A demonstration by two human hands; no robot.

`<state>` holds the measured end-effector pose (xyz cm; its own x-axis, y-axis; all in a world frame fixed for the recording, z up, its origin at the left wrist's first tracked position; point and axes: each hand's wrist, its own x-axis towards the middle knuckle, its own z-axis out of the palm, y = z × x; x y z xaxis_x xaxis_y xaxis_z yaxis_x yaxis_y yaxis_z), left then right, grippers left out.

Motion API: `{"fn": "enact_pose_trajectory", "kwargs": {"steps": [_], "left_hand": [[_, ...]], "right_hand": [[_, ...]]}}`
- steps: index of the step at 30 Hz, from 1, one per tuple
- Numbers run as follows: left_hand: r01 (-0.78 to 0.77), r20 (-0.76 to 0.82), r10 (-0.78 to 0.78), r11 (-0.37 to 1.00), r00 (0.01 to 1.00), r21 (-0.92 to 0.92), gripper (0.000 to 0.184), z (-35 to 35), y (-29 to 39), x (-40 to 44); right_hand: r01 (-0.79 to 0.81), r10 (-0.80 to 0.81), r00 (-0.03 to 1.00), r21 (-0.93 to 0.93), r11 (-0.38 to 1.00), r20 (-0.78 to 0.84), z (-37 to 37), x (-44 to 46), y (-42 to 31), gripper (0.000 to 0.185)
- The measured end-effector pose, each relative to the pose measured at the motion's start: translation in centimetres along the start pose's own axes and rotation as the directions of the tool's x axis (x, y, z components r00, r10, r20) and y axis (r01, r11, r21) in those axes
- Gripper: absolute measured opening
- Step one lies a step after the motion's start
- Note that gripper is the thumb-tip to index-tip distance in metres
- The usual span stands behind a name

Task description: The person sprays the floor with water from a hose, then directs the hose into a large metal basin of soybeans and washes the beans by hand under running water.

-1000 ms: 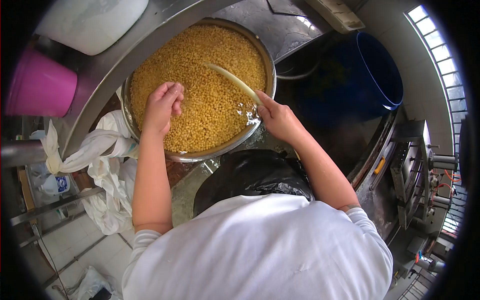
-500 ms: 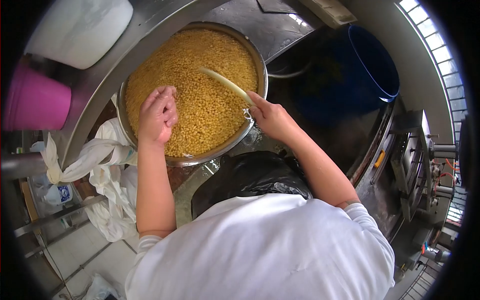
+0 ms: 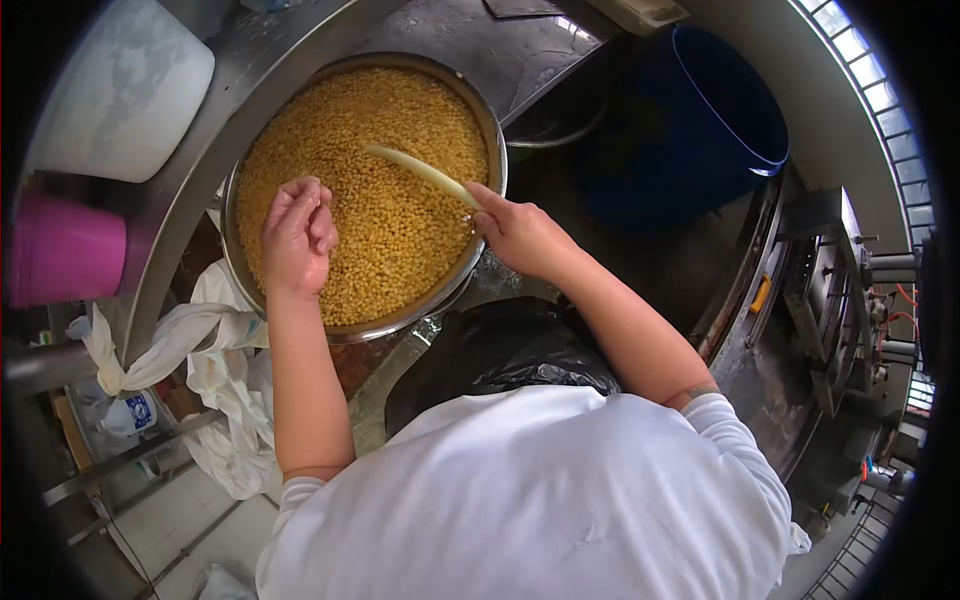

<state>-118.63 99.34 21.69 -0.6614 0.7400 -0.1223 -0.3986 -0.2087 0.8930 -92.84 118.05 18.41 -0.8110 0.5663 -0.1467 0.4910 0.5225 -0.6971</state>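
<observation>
A large round metal basin [image 3: 497,135] is filled with small yellow beans [image 3: 390,240], which look like soybeans. Over its right rim, my right hand [image 3: 522,235] grips one end of a pale, curved, narrow thing [image 3: 415,168]; its exact kind is unclear. The far end of this pale thing points left over the beans. Clear glints, like water, show beside my right fingers. My left hand [image 3: 298,235] is above the left part of the beans with its fingers curled in. Whatever may be inside those fingers is hidden.
A blue barrel [image 3: 690,130] stands to the right. On the left are a pink bucket [image 3: 70,250] and a white tub [image 3: 125,90]. White cloth [image 3: 170,340] is knotted around a metal bar. Metal machinery [image 3: 830,290] lines the far right.
The view has shifted slightly, so the basin sits further left in it. My hands keep nearly the same places over the basin, and the right still holds the pale curved thing.
</observation>
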Motion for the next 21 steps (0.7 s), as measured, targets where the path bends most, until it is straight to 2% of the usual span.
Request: {"fn": "enact_pose_trajectory", "kwargs": {"steps": [4,6,7,9,10,12,14,16,17,18,21], "left_hand": [[-0.029,-0.059,0.029,1.000,0.998,0.002,0.005,0.4,-0.1,0.4],[-0.109,-0.198,0.112,0.994,0.974,0.028,0.005,1.1,0.1,0.5],[-0.108,-0.197,0.112,0.994,0.974,0.029,0.005,1.4,0.1,0.7],[-0.187,-0.337,0.196,0.981,0.921,0.058,0.008,2.1,0.0,1.3],[-0.187,-0.338,0.196,0.981,0.921,0.059,0.008,3.0,0.0,1.6],[-0.246,-0.407,0.297,0.954,0.864,0.173,0.015,5.8,-0.6,2.0],[-0.369,0.008,0.423,0.779,0.906,0.507,0.022,11.7,-2.3,0.9],[-0.412,0.322,0.264,0.689,0.909,0.596,0.021,15.2,-4.0,-0.2],[-0.414,0.329,0.260,0.676,0.908,0.610,0.018,16.8,-4.2,-0.9],[-0.315,0.304,0.145,0.698,0.942,0.643,0.017,17.4,-4.3,-1.1],[-0.292,0.287,0.126,0.691,0.950,0.662,0.018,15.7,-4.5,-0.9]], "right_hand": [[0.029,-0.030,1.000,-0.001,1.000,-0.010,0.1,0.0,0.4,0.053],[0.021,-0.021,1.000,0.004,1.000,0.001,-0.1,0.0,0.2,0.053],[0.013,-0.013,1.000,0.007,1.000,0.013,-0.2,0.0,0.2,0.053],[0.021,-0.021,1.000,0.011,1.000,0.001,0.0,0.0,0.5,0.053],[0.029,-0.029,1.000,0.013,1.000,-0.010,0.1,0.0,0.6,0.053],[0.032,-0.032,0.999,0.011,0.999,-0.016,0.0,0.1,0.6,0.053],[0.038,-0.038,0.999,0.005,0.999,-0.014,0.0,0.0,0.6,0.052],[0.025,-0.025,1.000,0.000,1.000,-0.001,-0.2,0.1,0.6,0.052],[0.035,-0.035,0.999,-0.003,0.999,0.006,-0.2,0.2,0.7,0.052],[0.025,-0.024,0.999,-0.012,1.000,0.039,-0.4,0.4,0.8,0.052],[0.010,-0.008,0.999,-0.027,1.000,0.049,-0.5,0.4,0.4,0.052]]}}
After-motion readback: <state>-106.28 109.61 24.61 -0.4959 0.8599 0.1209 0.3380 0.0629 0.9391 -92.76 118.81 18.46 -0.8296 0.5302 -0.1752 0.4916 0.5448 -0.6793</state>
